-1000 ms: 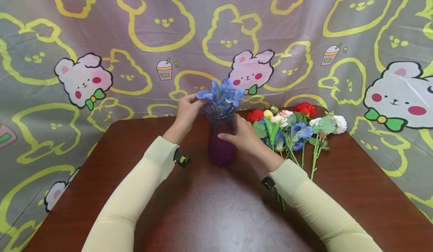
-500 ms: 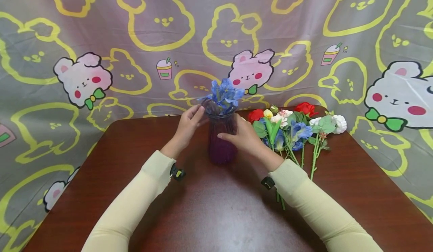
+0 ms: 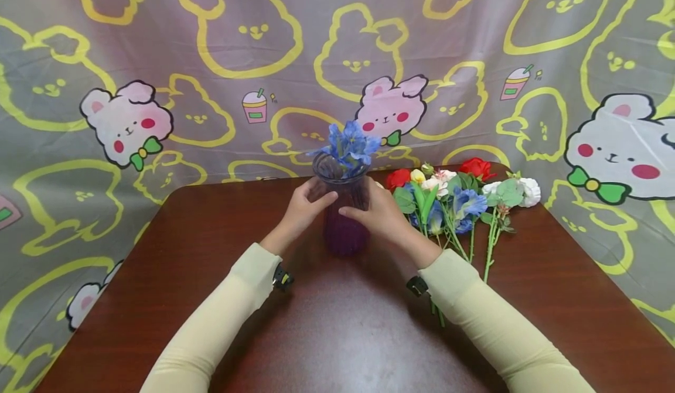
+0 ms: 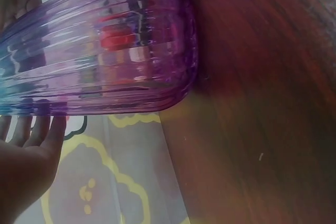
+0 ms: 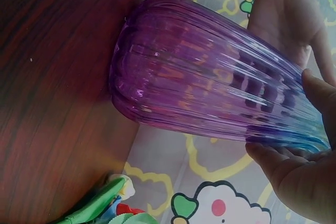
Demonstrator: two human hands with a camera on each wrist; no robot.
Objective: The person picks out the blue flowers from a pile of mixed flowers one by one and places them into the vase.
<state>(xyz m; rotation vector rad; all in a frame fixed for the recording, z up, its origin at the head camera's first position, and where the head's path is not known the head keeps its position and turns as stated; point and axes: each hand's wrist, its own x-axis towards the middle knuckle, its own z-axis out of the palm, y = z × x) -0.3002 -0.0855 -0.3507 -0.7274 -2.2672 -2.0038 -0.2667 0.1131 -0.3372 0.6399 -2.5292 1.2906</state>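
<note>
A ribbed glass vase (image 3: 345, 232), purple toward its base, stands upright on the table, with a blue artificial flower (image 3: 351, 144) rising out of its mouth. My left hand (image 3: 303, 211) holds the vase's left side just under the rim, thumb across the front and fingers going behind. From the right, my right hand (image 3: 387, 220) grips the vase's upper body, its thumb also on the front. In the left wrist view, fingertips show against the side of the vase (image 4: 131, 72). Both hands flank the narrower upper part of the vase (image 5: 184, 77) in the right wrist view.
Several artificial flowers lie on the table to the right: red roses (image 3: 477, 170), blue blooms (image 3: 468, 205), and a white flower (image 3: 529, 194), their green stems reaching toward the right forearm. A patterned cloth (image 3: 253, 170) hangs behind the brown table (image 3: 348, 334).
My left hand has left the blue flower at the rim and come down onto the vase's left side, now holding it. The right hand has kept its grip on the vase.
</note>
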